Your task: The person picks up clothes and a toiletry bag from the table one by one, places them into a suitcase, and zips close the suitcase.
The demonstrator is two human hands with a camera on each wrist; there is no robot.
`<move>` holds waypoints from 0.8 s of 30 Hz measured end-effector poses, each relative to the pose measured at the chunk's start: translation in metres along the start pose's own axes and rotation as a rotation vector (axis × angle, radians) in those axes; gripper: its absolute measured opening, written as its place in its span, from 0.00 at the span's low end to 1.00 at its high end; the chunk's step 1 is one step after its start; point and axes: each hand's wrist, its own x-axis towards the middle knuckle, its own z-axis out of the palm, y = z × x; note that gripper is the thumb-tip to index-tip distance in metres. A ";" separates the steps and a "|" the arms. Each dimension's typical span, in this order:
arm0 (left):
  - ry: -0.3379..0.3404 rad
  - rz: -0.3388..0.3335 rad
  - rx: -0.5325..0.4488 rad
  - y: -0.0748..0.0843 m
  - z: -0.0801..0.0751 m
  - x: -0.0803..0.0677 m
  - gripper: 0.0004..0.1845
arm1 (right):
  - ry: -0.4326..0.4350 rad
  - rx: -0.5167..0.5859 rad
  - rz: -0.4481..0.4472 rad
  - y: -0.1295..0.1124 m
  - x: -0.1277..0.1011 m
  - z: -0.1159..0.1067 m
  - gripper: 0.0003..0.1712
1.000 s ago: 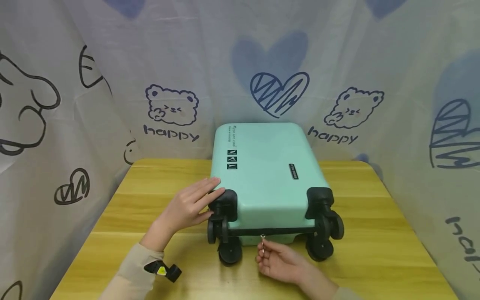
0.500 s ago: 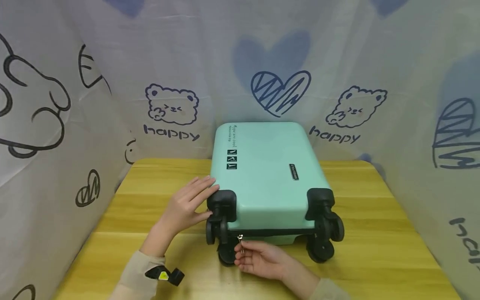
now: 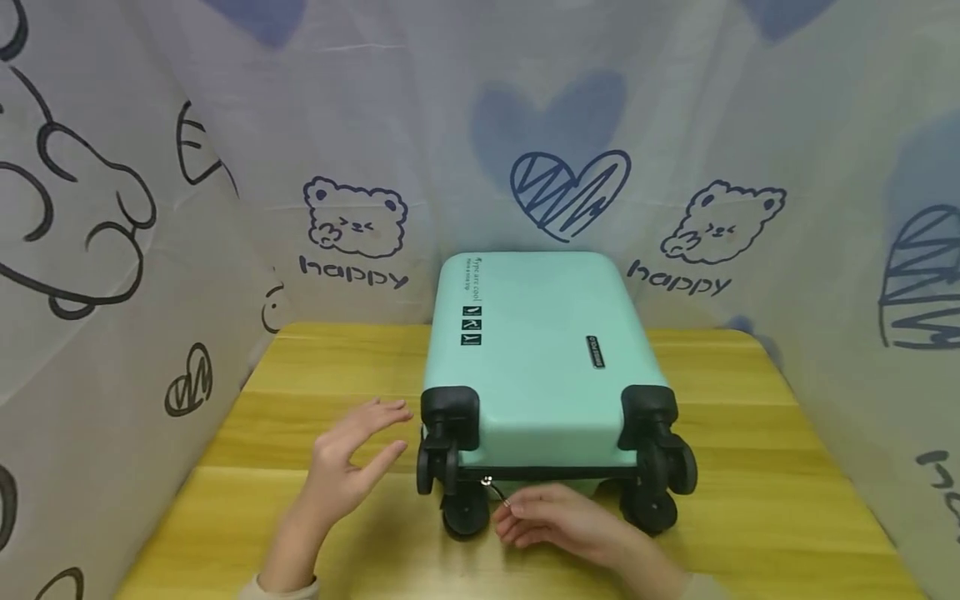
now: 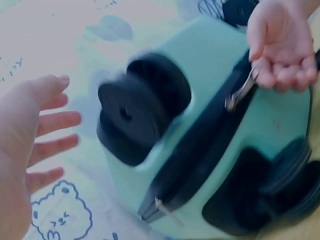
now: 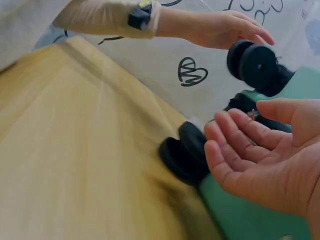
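Wooden table (image 3: 750, 433), suitcase (image 3: 540, 358) wheels toward person; right hand (image 3: 558, 521) fingers pinching zipper pull (image 3: 497, 492), left hand (image 3: 352, 467) spread.

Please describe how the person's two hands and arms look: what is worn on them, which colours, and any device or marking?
Both hands are bare, without gloves or rings that can be seen. The left hand comes out of a light beige long sleeve, and a black strap with a small yellow mark sits at that wrist. The right hand shows only a thin edge of beige sleeve at the bottom of the head view.
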 end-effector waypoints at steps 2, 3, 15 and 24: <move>-0.018 -0.036 -0.074 0.008 0.001 -0.003 0.15 | 0.027 -0.107 -0.022 -0.009 -0.009 -0.002 0.25; -0.027 -0.049 -0.107 0.011 0.002 -0.005 0.16 | 0.043 -0.161 -0.031 -0.014 -0.013 -0.002 0.25; -0.063 0.011 -0.336 0.041 0.019 0.006 0.18 | 0.241 -0.622 -0.166 -0.087 -0.068 0.010 0.24; -0.160 0.109 -0.364 0.066 0.051 0.016 0.13 | 0.381 -0.916 -0.440 -0.116 -0.082 0.008 0.28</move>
